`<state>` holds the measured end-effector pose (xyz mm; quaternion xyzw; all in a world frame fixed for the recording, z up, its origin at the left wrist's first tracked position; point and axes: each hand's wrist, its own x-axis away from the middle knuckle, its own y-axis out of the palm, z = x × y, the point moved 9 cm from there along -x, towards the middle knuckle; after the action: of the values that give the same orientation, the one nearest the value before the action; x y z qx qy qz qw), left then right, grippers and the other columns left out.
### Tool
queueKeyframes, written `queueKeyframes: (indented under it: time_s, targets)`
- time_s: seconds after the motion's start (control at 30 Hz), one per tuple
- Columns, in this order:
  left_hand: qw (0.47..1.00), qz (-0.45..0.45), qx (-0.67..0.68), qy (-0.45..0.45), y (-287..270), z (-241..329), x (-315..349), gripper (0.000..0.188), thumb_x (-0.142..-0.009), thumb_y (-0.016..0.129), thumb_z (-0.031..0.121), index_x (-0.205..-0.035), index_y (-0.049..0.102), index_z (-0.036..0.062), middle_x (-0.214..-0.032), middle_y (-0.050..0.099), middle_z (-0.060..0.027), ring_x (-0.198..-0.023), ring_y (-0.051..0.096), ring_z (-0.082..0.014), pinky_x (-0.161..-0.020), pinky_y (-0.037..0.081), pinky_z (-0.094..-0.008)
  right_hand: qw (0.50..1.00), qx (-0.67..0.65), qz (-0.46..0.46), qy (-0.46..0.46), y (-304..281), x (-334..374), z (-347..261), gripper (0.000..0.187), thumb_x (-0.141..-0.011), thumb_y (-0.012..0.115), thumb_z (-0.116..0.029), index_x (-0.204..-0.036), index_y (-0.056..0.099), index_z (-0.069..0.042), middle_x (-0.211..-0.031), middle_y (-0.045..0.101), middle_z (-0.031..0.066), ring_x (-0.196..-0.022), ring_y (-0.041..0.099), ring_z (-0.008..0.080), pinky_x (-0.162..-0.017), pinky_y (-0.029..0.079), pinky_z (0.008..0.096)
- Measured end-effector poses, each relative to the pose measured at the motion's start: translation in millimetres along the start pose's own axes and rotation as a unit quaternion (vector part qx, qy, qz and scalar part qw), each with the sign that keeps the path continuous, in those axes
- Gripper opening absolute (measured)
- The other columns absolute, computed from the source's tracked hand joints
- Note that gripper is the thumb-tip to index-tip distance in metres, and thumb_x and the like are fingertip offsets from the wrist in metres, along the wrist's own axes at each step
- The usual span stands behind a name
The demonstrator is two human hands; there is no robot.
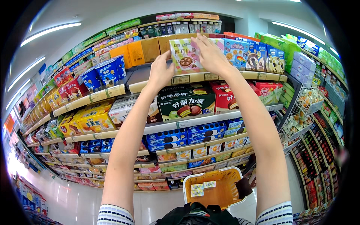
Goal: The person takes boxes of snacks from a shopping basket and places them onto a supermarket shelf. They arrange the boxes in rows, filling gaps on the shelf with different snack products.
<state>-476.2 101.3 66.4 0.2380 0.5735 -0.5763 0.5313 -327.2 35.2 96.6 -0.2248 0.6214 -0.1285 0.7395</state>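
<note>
On the top shelf stands an upright cookie box (183,60), yellow-green and pink with a round brown cookie pictured on it. My left hand (161,71) is at its left edge, thumb and fingers apart. My right hand (210,56) lies with stretched fingers over the box's right part and a pink box beside it. Whether either palm presses on the box is hidden. Right of that hand stand a light-blue cookie box (236,52) and dark-blue cookie boxes (257,56). Brown cardboard cartons (150,49) stand behind my left hand.
Lower shelves hold a dark-green pie box (187,102), yellow pie boxes (95,115) and blue cookie packs (167,139). Blue tubs (107,73) stand at the left. Below me sits a yellow shopping basket (186,187) with small boxes inside. Wire racks (309,100) hang at the right.
</note>
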Motion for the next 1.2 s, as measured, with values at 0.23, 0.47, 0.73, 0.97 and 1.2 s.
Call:
queueKeyframes:
  time_s: [0.23,0.47,0.73,0.97,1.2]
  targets:
    - [0.990,-0.014,0.142,0.017,19.1,59.4,72.0,0.043,-0.087,0.055,0.004,-0.130,0.048,0.0018,-0.120,0.059,-0.0153,-0.113,0.057,-0.0242,-0.098,0.044,-0.0350,0.983,-0.183,0.007,-0.031,-19.8,87.5,-41.0,0.044,-0.086,0.047,-0.001,-0.129,0.045,-0.006,-0.127,0.049,0.0190,-0.118,0.047,0.0365,-0.099,0.039,0.0421]
    - [0.931,-0.203,0.258,-0.162,134.1,59.9,220.5,0.038,-0.089,0.056,0.005,-0.126,0.049,0.0012,-0.114,0.062,-0.0136,-0.102,0.063,-0.0220,-0.087,0.049,-0.0324,0.917,-0.345,-0.150,0.134,29.4,261.8,-27.6,0.034,-0.085,0.053,-0.005,-0.119,0.053,-0.003,-0.112,0.060,0.0184,-0.105,0.056,0.0372,-0.089,0.045,0.0402]
    - [0.816,-0.381,0.224,-0.373,253.6,29.5,470.4,0.037,-0.088,0.052,0.011,-0.123,0.054,0.0017,-0.112,0.063,-0.0175,-0.096,0.065,-0.0270,-0.081,0.052,-0.0346,0.796,-0.341,-0.377,0.329,140.4,526.6,-21.7,0.030,-0.084,0.057,-0.007,-0.113,0.057,0.000,-0.104,0.063,0.0198,-0.096,0.061,0.0350,-0.083,0.048,0.0400]
    - [0.714,-0.488,0.139,-0.484,292.9,29.2,633.7,0.045,-0.080,0.053,0.003,-0.124,0.050,-0.0050,-0.125,0.052,-0.0268,-0.110,0.055,-0.0408,-0.095,0.046,-0.0422,0.675,-0.271,-0.542,0.421,202.3,700.0,-41.3,0.044,-0.078,0.066,-0.007,-0.120,0.053,-0.005,-0.122,0.052,0.0192,-0.109,0.054,0.0372,-0.089,0.048,0.0437]
    - [0.670,-0.547,0.109,-0.489,327.3,40.9,703.1,0.063,-0.081,0.050,0.002,-0.141,0.030,0.0002,-0.145,0.028,-0.0246,-0.124,0.043,-0.0394,-0.103,0.040,-0.0398,0.652,-0.223,-0.589,0.422,242.6,767.8,-62.6,0.065,-0.075,0.065,-0.003,-0.134,0.039,-0.013,-0.132,0.040,0.0177,-0.114,0.050,0.0384,-0.090,0.048,0.0442]
